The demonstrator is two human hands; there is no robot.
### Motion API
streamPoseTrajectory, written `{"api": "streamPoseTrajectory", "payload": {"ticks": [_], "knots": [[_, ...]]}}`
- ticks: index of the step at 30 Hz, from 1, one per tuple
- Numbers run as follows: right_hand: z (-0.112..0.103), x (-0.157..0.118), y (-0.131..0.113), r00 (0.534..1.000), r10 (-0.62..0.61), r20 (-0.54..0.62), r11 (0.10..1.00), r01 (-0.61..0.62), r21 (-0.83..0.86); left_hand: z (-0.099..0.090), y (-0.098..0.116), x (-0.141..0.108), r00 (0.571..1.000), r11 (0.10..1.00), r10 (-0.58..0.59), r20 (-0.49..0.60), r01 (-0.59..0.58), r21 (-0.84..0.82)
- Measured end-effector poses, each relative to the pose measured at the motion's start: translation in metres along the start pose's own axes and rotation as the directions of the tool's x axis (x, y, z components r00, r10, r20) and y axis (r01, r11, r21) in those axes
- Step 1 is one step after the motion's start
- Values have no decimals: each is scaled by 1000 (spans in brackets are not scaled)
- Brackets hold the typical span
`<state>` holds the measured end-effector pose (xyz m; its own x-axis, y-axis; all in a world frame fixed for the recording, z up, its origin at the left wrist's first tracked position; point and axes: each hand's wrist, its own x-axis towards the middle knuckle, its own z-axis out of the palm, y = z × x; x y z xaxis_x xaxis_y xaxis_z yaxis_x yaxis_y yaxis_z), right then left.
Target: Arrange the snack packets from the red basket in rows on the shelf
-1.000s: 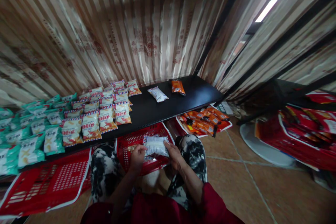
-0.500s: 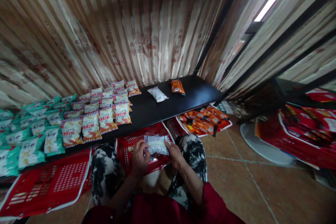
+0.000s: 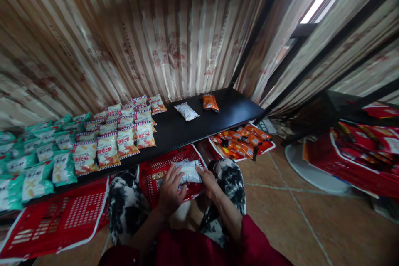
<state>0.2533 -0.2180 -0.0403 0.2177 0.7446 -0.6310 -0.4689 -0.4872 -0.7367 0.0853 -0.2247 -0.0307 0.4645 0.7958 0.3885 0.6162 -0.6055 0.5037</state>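
Note:
A silvery-white snack packet [image 3: 190, 171] is held above a red basket [image 3: 149, 191] between my knees. My right hand [image 3: 208, 179] grips the packet's right end, thumb on top. My left hand [image 3: 171, 187] lies against its left end, fingers spread over the edge. On the black shelf [image 3: 168, 135] ahead, a white packet [image 3: 187, 111] lies face down beside an orange packet [image 3: 210, 102]. To their left stand rows of white-and-orange packets [image 3: 126, 141], then green packets [image 3: 37, 179].
A red basket [image 3: 62, 220] sits at the lower left. Another basket with orange packets [image 3: 241, 143] is under the shelf, right of my knees. At the far right, a red basket [image 3: 346, 174] holds red packets. A curtain [image 3: 174, 29] hangs behind the shelf.
My left hand has opened its grip and slid over the packet's left end, its fingers now spread. My right hand still holds the other end.

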Motion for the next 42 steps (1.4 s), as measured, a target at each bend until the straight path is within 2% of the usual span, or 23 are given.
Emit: {"api": "streamPoseTrajectory", "payload": {"ticks": [4,13,19,23,27,32,37,42], "knots": [[1,1,-1,1000,26,9,998,-26,50,-1,0,1,997,998,61,49,-61,16],[-6,7,5,997,62,44,998,-63,17,-3,-6,-2,977,991,111,180,-122,53],[-9,9,7,995,63,75,998,-62,-23,-7,-5,-1,973,986,125,192,-143,81],[-10,7,5,996,55,69,998,-52,-45,-10,-8,2,967,977,185,175,-200,73],[-8,0,-1,997,75,29,992,-71,-100,-13,-9,6,964,971,221,150,-231,56],[-7,-4,-2,994,113,-3,981,-112,-158,-17,-7,10,963,974,211,168,-222,47],[-13,6,11,997,-31,70,966,48,-253,-26,-1,16,959,977,205,196,-214,24],[-18,15,13,975,-209,75,809,216,-547,-35,5,21,959,987,154,240,-158,-1]]}}
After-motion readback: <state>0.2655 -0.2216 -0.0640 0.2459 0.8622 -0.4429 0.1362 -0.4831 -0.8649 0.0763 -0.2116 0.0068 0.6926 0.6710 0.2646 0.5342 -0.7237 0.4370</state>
